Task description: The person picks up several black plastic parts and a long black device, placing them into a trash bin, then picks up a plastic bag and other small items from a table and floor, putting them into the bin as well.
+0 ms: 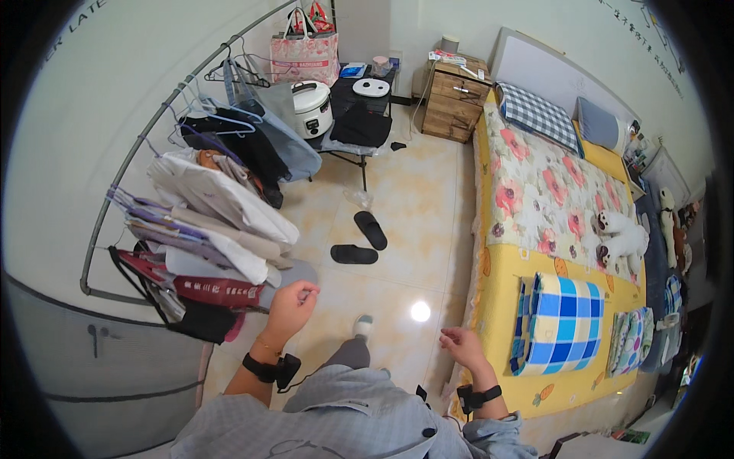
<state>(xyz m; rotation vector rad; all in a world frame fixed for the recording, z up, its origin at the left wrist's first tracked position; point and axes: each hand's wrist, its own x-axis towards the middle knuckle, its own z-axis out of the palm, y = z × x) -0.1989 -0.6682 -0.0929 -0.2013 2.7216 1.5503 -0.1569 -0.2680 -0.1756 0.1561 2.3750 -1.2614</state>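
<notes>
My left hand (295, 304) hangs in the air with loosely curled fingers and nothing in them. It is nearest to the clothes on the rack, beside a dark red bag (218, 291) with writing and a grey cloth (295, 274). My right hand (463, 346) is also bare, its fingers slightly apart, near the side of a bed with a yellow sheet (499, 304). On that sheet lie a folded blue checked cloth (567, 321) and a smaller folded dotted cloth (631, 338). Each wrist carries a strapped black device.
A pipe clothes rack (150, 125) runs along the left wall. Black slippers (354, 254) lie on the tiled floor (401, 246). Farther off, a white rice cooker (309, 106) stands on a black folding table (344, 94), near a wooden bedside cabinet (453, 103). White plush toys (622, 241) rest on the bed.
</notes>
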